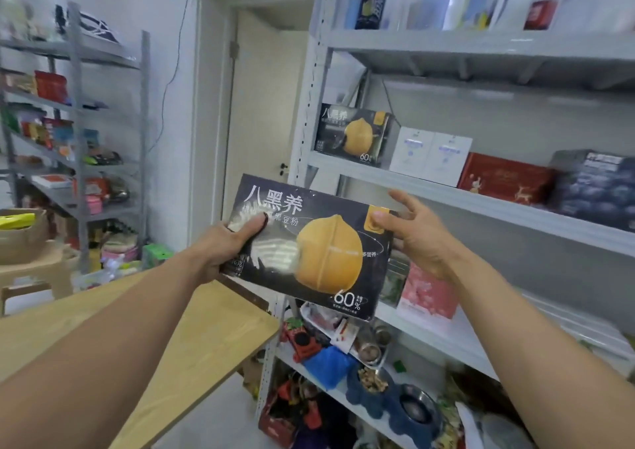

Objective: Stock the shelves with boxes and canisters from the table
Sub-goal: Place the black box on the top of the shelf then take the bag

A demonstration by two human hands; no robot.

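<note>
The left hand's [220, 245] fingers wrap the left edge of the dark box [309, 242], thumb on its front. The right hand [415, 232] pinches the right edge, fingers [407, 201] splayed. The box hangs over the worktop [206, 338] corner, before the shelf [481, 204]; there is free height above the matching box [354, 135].

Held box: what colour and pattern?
A dark box with a large yellow round shape and white lettering; head view.

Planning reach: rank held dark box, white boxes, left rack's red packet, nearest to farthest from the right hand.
1. Held dark box: touching the right hand.
2. White boxes: on the shelf just above.
3. Red packet: far-left rack, across the room.
</note>
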